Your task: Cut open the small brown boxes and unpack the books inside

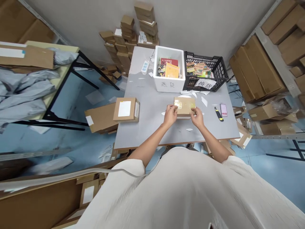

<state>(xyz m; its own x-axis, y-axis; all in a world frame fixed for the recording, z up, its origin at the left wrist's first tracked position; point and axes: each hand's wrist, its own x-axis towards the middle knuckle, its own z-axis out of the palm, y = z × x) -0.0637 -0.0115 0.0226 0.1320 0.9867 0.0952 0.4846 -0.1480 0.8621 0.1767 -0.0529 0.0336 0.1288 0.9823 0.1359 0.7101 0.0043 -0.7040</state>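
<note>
Worktop point(147, 127): grey, strewn with paper scraps; foam box point(169, 83) and black crate point(215, 68) at its far edge.
Room: blue floor, cartons stacked by the wall, shelves on the right.
Carton point(184, 106): flat on the worktop, mid-right.
Hands: left hand point(170, 115) and right hand point(197, 117) each grip a near corner.
Unclear: taped patch glares; knife point(218, 114) and pink item point(223, 109) too small to read.

Matt brown cardboard box point(184, 107), glossy clear tape across it; behind it a white foam bin point(169, 83), black plastic crate point(215, 68); smooth grey table point(147, 127).
</note>
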